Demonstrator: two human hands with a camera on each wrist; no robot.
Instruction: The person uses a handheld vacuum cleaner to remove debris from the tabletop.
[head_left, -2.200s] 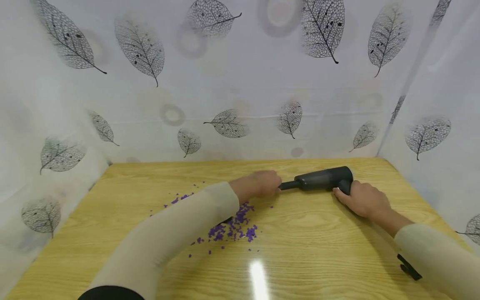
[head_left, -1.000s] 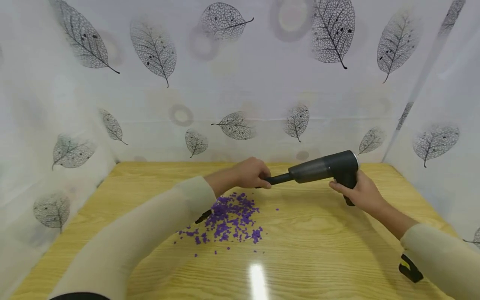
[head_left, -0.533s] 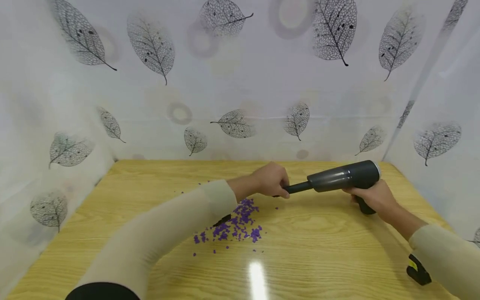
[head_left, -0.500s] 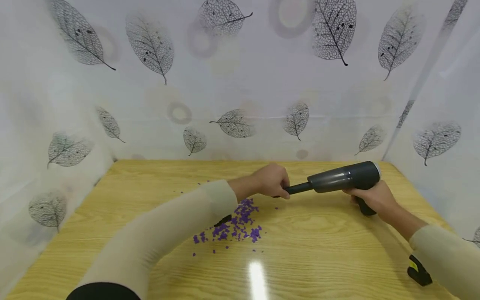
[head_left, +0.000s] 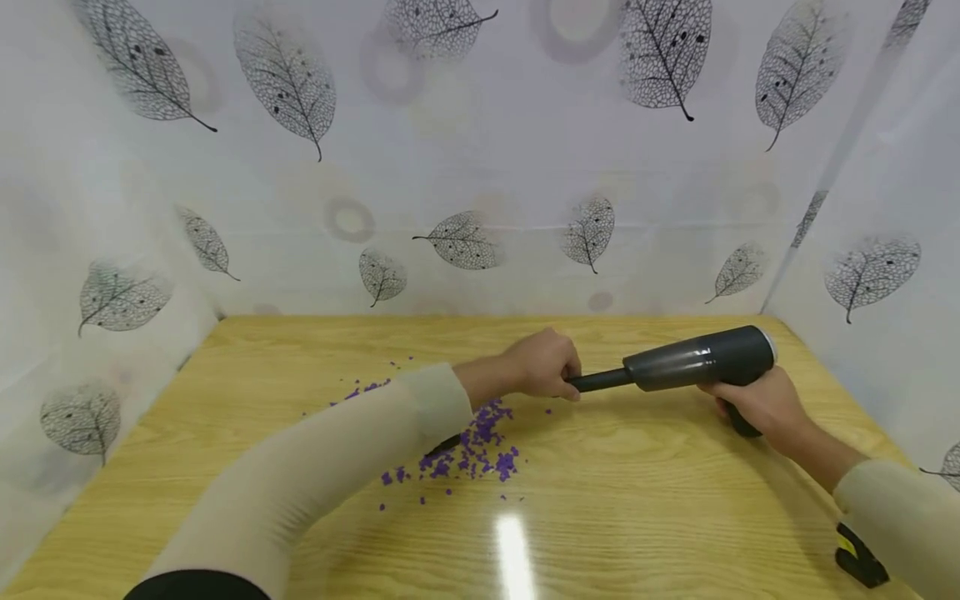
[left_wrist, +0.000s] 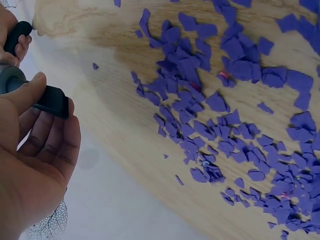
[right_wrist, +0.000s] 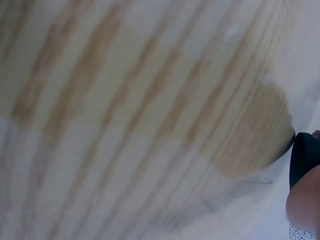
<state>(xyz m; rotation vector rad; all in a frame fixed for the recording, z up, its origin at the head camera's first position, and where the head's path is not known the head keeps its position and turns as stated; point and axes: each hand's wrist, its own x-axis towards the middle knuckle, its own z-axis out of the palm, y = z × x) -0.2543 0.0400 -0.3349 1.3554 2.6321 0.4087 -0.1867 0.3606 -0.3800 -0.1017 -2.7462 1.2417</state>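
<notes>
While left grip (head_left: 544,364) pinches the vacuum's (head_left: 697,362) nozzle (head_left: 606,380), right grip (head_left: 765,402) clasps its handle (head_left: 742,422).

In the head view, the left hand (head_left: 546,364) covers the narrow tip of the dark device (head_left: 697,360), and the right hand (head_left: 768,408) hides part of its grip. The left sleeve (head_left: 360,454) covers some purple scraps (head_left: 483,433) and part of a black object (head_left: 446,446). In the left wrist view, scraps leave the right edge; pink specks (left_wrist: 223,75) are too small to identify. The right wrist view crops the right hand
</notes>
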